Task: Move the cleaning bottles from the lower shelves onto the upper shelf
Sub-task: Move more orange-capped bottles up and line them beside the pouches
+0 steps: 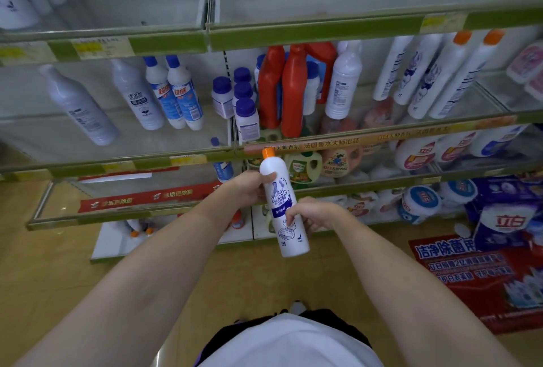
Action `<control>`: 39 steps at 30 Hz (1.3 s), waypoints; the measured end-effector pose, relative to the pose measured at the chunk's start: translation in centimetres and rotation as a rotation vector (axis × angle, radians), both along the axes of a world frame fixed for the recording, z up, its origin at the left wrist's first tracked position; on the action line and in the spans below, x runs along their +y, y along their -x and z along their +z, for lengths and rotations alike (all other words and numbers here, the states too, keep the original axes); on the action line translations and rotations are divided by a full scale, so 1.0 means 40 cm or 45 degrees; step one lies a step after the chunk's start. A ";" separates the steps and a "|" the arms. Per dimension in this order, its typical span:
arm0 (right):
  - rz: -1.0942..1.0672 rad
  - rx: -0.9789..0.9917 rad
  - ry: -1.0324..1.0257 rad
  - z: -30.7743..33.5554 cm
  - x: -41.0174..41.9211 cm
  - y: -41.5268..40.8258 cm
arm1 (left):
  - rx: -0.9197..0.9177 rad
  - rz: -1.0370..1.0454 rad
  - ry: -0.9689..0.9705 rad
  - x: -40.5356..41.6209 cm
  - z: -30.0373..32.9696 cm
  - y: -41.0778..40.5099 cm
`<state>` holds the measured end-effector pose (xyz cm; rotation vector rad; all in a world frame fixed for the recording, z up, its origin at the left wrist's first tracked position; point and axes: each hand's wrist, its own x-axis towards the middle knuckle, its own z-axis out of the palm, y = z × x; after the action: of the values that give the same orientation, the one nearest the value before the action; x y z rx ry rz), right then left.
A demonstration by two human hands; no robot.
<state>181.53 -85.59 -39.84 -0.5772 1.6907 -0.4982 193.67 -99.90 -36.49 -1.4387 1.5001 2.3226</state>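
Left hand (248, 187): fingers clamped on upper body of bottle (284, 208), just below orange cap. Bottle: white, held tilted in mid-air in front of lower shelves (188, 158), cap pointing up toward shelving. Right hand (313, 215): fingers clamped on lower body of bottle. Upper shelf (308, 33): above, well apart from bottle.

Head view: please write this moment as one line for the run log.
white orange-capped plastic bottle: held upright, off shelves | left hand: grips upper body | right hand: grips lower body | top shelf: bottle not yet placed
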 end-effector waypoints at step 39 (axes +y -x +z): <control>0.479 -0.038 0.703 0.378 -0.445 -0.196 | 0.354 0.880 0.852 -0.172 0.432 -0.253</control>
<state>189.37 -103.38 -24.74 -1.2526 1.3635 -0.6951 203.79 -106.76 -19.20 -2.1364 2.3222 2.5721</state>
